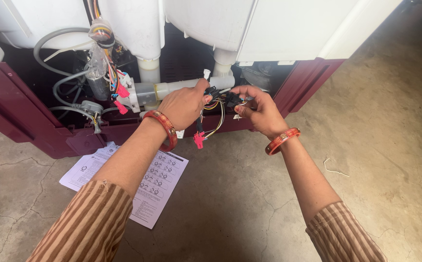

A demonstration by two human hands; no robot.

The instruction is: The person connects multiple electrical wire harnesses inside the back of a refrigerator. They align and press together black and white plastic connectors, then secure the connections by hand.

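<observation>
Gripping a black connector (214, 92) between thumb and fingertips, the left hand (184, 106) meets the right hand (258, 110), which pinches a second black connector (231, 99) just beside it. Both plugs sit at the open maroon base (312, 77) of a white appliance (278, 29), among yellow and red wires (216, 116). A printed sheet (152, 187) lies on the concrete floor (380, 145) beneath the left forearm.

A single head-worn camera looks steeply down and forward. It sits close above the cracked grey concrete floor (249, 213) and the open maroon-and-white machine base (312, 73).
</observation>
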